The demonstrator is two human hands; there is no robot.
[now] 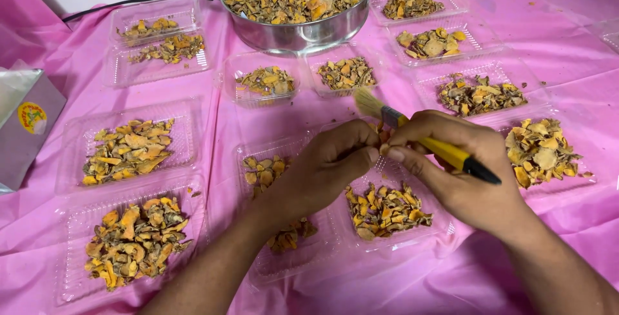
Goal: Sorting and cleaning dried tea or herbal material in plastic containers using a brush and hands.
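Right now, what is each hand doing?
Left hand: fingers pinched closed by the brush; what they grip is hidden.
Right hand: closed on a yellow-handled paintbrush.

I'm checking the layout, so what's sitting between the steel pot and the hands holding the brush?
In the head view, two small clear trays of dried yellow pieces lie between the steel pot and the hands, then bare pink cloth.

Bench (567, 50) crowded: clear trays (71, 154) of dried yellow pieces ring both hands left, right and far. Steel pot (296, 28) blocks the far centre. Grey box (26, 128) stands at left edge. Bare pink cloth (580, 225) gives passage near right; narrow lanes between trays.
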